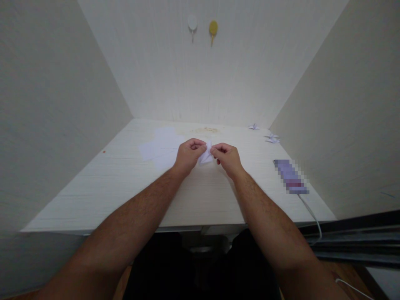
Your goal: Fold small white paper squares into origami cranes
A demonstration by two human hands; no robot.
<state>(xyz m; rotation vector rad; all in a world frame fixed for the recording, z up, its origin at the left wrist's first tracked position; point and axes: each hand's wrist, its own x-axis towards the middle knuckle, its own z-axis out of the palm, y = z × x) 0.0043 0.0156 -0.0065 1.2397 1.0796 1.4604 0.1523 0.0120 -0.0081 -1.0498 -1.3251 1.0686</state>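
Note:
Between my two hands is a small folded piece of white paper [206, 156], with crease lines and layered flaps showing. My left hand [188, 156] pinches its left upper edge between thumb and fingers. On the other side, my right hand [227, 156] grips the right edge of the same paper with thumb and forefinger. Just left of my left hand, several flat white paper sheets [162, 143] lie overlapping on the table. Parts of the folded paper are hidden behind my fingertips.
Folded paper cranes [272, 138] sit near the right wall, with another crane [253, 126] at the back. A blurred-out phone-like device [290, 177] with a white cable [311, 212] lies on the white table [103, 200] at right. Two hooks [213, 28] are on the back wall.

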